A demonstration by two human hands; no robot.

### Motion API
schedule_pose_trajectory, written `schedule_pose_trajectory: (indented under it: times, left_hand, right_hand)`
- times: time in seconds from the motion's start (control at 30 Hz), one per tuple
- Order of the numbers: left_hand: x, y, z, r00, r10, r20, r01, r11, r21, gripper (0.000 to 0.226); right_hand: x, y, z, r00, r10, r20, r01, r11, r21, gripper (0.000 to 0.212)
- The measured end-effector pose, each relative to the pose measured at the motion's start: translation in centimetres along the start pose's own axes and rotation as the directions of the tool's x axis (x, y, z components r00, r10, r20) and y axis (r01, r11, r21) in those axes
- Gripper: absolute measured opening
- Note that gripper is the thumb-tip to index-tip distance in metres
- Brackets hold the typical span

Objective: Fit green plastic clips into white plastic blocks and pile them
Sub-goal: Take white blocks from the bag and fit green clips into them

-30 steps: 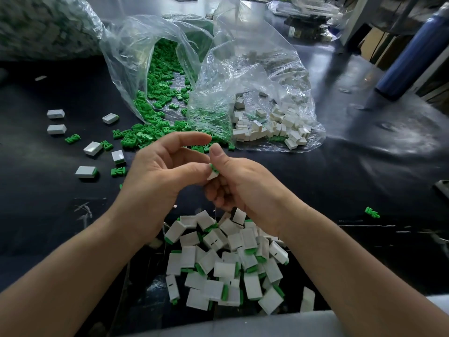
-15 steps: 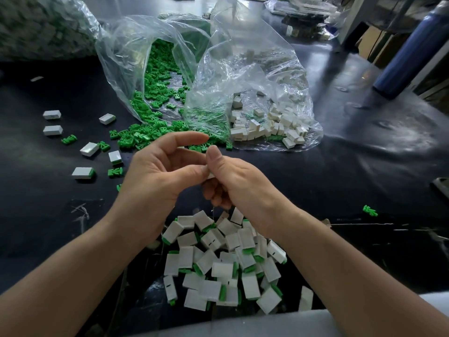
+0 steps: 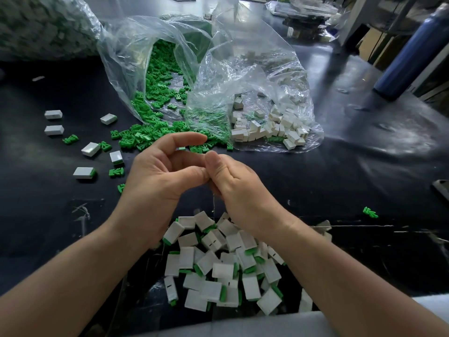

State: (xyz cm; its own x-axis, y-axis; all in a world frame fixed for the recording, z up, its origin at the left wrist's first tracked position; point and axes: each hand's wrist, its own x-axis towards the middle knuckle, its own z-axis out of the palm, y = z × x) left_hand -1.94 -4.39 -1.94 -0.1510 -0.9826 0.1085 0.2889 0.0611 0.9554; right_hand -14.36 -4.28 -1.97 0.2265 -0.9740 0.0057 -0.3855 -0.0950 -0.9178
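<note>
My left hand (image 3: 160, 176) and my right hand (image 3: 238, 186) meet thumb to thumb above the black table (image 3: 340, 171), fingers pinched together. The white block and green clip they hold are hidden between the fingertips. Right below the hands lies a pile of white blocks with green clips fitted (image 3: 218, 268). Behind the hands, loose green clips (image 3: 145, 137) spill from an open clear bag (image 3: 136, 59). A second clear bag (image 3: 252, 76) to its right holds empty white blocks (image 3: 267, 127).
Several stray white blocks (image 3: 90, 149) and green clips (image 3: 116, 171) lie scattered at the left. One green clip (image 3: 370, 212) lies alone at the right. A blue bottle (image 3: 410, 54) stands at the far right. A light ledge (image 3: 243, 324) runs along the near edge.
The white block tip that showed between my thumbs a second ago is now covered. My thumbs have pressed closer together; the hands stay in the same place.
</note>
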Motion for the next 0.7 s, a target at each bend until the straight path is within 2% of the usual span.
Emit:
schedule_pose_trajectory:
  times: [0.13, 0.3, 0.43, 0.7]
  left_hand:
    - [0.08, -0.22, -0.08, 1.0, -0.005, -0.007, 0.005, 1.0, -0.013, 0.039]
    - [0.1, -0.29, -0.07, 1.0, -0.004, -0.024, 0.004, 1.0, -0.016, 0.038]
    - [0.18, -0.35, -0.04, 1.0, 0.0, -0.029, -0.001, 1.0, -0.018, 0.038]
    - [0.24, -0.43, 0.14, 0.999, -0.004, -0.043, 0.003, 0.999, -0.042, 0.037]
  right_hand:
    - [0.2, 0.18, 0.15, 1.0, -0.012, 0.005, 0.012, 1.0, -0.016, 0.029]
    - [0.18, 0.11, 0.3, 1.0, -0.018, -0.005, 0.018, 0.999, -0.032, 0.027]
    - [0.06, -0.1, 0.13, 1.0, -0.011, 0.005, 0.011, 0.997, -0.07, 0.042]
    - [-0.12, -0.45, 0.0, 1.0, -0.005, -0.001, 0.005, 0.996, -0.093, 0.042]
